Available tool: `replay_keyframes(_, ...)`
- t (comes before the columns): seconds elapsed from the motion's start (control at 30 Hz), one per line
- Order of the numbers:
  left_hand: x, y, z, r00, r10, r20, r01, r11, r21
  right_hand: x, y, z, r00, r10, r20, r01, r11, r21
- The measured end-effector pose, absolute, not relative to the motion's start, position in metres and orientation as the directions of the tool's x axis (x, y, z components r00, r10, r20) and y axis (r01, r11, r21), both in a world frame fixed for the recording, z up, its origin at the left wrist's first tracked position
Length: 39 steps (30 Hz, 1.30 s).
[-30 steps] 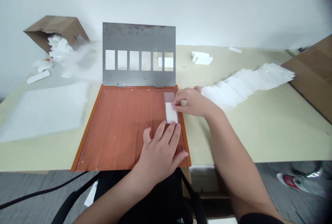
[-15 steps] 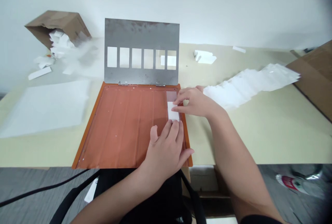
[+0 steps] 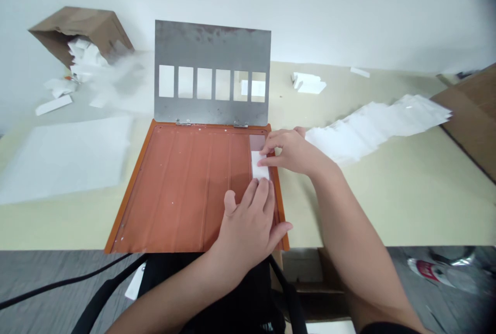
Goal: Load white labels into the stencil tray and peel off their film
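Observation:
A white card [image 3: 259, 159] lies along the right side of an orange tray-like board [image 3: 178, 189], over a clear, pale strip [image 3: 256, 142] that shows beyond its far end. My left hand [image 3: 250, 220] rests flat with fingers outstretched, its fingertips on the card's near end. From the right, my right hand [image 3: 289, 150] reaches over the board's edge, thumb and forefinger closed on the card near its far end. A grey metal plate [image 3: 211, 47] with a row of several rectangular openings stands raised, hinged to the board's back edge.
Overlapping white sheets [image 3: 364, 130] fan across the table to the right. A small stack of white pieces [image 3: 309, 83] sits behind. At left are a translucent sheet [image 3: 70, 158] and a tipped cardboard box [image 3: 96, 21] spilling white pieces. Another cardboard box [image 3: 470, 112] stands at far right.
The camera view has shifted slightly. Both hands keep practically the same place on the white card.

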State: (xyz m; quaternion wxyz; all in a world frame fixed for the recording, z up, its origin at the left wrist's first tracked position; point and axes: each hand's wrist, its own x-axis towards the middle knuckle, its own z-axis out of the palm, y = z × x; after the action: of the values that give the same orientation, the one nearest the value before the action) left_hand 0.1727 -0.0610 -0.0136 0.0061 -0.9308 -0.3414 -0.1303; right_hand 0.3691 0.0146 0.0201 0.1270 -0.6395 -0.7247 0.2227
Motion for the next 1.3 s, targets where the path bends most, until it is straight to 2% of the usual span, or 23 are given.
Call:
replay_keyframes(1.0, 0.1758, -0.0611, -0.0157, 0.718, 0.648, 0.255, 0.658, -0.751, 0.055, 0.3701, 0.0134, 0.0195, -0.172, 0.984, -0.047, 0.853, 0.125, -0.507)
replay_keyframes(1.3, 0.1742, -0.0603, -0.0129, 0.725, 0.658, 0.203, 0.654, -0.75, 0.097, 0.3707, 0.0137, 0.0176, -0.169, 0.985, -0.045, 0.862, 0.125, -0.49)
